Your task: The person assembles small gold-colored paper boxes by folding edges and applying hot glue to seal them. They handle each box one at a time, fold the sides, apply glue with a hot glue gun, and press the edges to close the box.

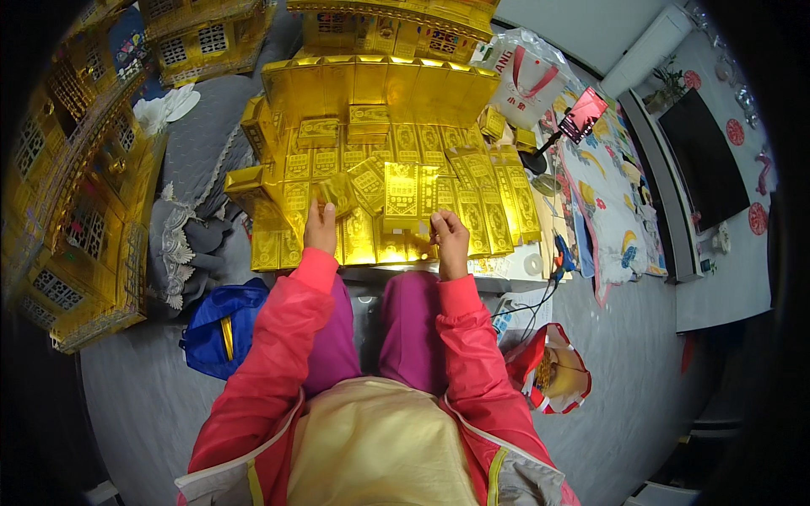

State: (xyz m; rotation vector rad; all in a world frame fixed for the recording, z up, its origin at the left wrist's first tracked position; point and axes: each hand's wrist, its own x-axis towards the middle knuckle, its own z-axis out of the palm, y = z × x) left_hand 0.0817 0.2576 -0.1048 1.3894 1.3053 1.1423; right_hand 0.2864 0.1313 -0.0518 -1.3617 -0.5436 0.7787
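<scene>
A grey floor [135,396] fills the lower part of this view looking down from a seated person's head. Along the left edge stand tall gold paper houses [76,194] with small lattice windows. Ahead of the person lies a wide spread of gold foil paper bars [396,160], laid in rows and stacked at the back, with upright gold sheets behind them. To the right a patterned cartoon mat [603,202] covers the floor, and beyond it a dark flat screen [704,156] sits on the wall side. The person wears a red jacket [270,371] and purple trousers, with a pale yellow apron over the lap. A blue bag [221,325] lies by the left knee; a red and white bag [553,371] lies by the right knee. A white bag with red handles [527,80] stands at the back right, near a phone [582,114] on a stand.

The left hand [320,226] reaches into the front row, fingers curled on a folded gold bar [337,194]. The right hand [450,233] is closed at the lower edge of a flat gold sheet [402,196] that stands between both hands, just in front of the knees.
</scene>
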